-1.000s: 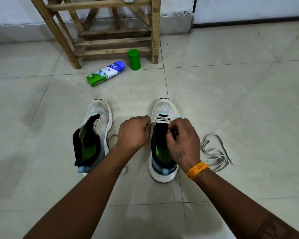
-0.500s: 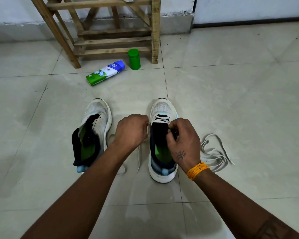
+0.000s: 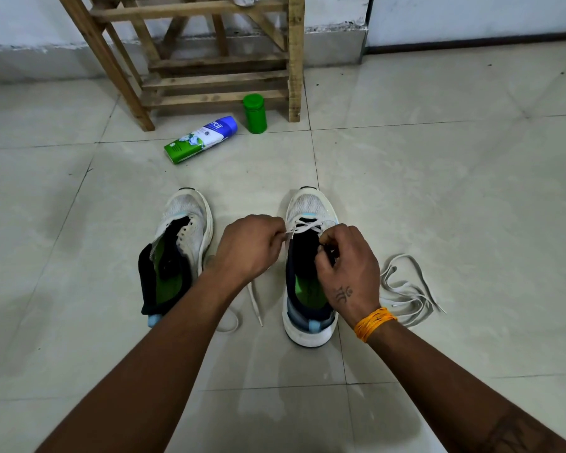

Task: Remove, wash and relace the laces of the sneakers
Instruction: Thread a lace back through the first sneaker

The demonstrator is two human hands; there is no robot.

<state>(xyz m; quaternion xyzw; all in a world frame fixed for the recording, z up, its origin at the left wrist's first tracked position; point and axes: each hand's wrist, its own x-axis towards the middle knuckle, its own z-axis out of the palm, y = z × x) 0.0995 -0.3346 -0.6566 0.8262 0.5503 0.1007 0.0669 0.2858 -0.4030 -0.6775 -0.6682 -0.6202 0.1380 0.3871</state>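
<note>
Two white sneakers with green insoles stand on the tiled floor, toes pointing away. The left sneaker point(image 3: 180, 246) has no lace and its tongue is pulled open. The right sneaker point(image 3: 307, 276) has a white lace point(image 3: 303, 227) crossed through its front eyelets. My left hand point(image 3: 247, 246) pinches the left strand of that lace beside the shoe; the strand's loose end point(image 3: 255, 302) hangs down to the floor. My right hand point(image 3: 348, 269) grips the right side of the shoe's opening, fingers closed at an eyelet. A second white lace point(image 3: 406, 292) lies bundled on the floor right of the shoe.
A wooden rack point(image 3: 209, 60) stands against the wall ahead. In front of it a green, white and blue bottle point(image 3: 201, 138) lies on its side, next to an upright green container point(image 3: 255, 113). Pale floor tiles spread to both sides.
My left hand has drawn the lace strand out to the left, and its loose end now trails down onto the floor between the shoes. My right hand has stayed at the eyelets.
</note>
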